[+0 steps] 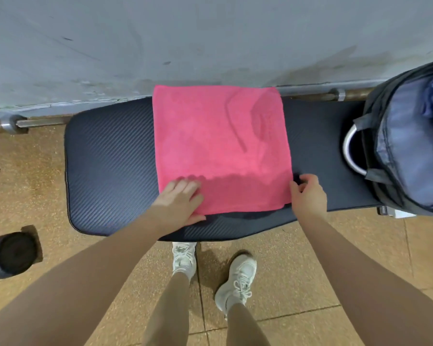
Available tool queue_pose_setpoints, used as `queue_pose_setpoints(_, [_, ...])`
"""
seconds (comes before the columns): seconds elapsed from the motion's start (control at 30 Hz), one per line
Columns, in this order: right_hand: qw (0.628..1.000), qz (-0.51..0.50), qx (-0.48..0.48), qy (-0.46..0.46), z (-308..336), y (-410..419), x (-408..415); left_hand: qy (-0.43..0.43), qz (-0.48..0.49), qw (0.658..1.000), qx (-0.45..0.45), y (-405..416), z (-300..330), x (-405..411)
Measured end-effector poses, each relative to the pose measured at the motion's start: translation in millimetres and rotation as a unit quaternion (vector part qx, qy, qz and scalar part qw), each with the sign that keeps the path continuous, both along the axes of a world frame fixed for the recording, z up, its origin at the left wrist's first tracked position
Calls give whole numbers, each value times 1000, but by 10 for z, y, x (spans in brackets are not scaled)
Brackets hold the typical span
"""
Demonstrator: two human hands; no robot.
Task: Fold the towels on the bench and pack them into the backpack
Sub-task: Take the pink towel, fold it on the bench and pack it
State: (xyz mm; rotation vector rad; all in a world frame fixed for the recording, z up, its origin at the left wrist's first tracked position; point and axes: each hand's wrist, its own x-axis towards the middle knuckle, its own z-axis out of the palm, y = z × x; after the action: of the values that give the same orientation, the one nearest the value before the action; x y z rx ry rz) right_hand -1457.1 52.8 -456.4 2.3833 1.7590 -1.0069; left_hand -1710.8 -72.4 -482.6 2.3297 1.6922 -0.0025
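We have the pink towel [220, 148] spread flat across the middle of the bench [110, 171], reaching from the far edge, where it meets the wall [185, 41], almost to the near edge. It is close to square, so no long axis dictates the fold; a crease runs through its right half.

Our left hand [179, 201] lies on the towel's near left corner, fingers straight and together, pressing the cloth down, with the thumb along the towel's near hem. Our right hand [308, 193] is at the near right corner, just outside the towel's right side, fingers curled inward toward the edge. Whether they already pinch the cloth we cannot tell (the fingertips are partly hidden behind the hand).

Both hands sit at the near corners and the whole towel lies away from us, so we judge the next move to be either a near-to-far fold carrying these corners to the far edge, or a right-over-left fold led by the right hand while the left pins.

The backpack [408, 146] stands open at the right end of the bench, well apart from the towel and nearer our right hand, with blue cloth showing inside. A dark dumbbell [10, 253] rests on the tiled floor [298, 270] to the left.
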Motion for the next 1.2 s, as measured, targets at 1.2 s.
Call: queue_pose_setpoints(1.2, [968, 225, 14, -109, 68, -197, 132, 100, 344, 924, -134, -458, 411, 354])
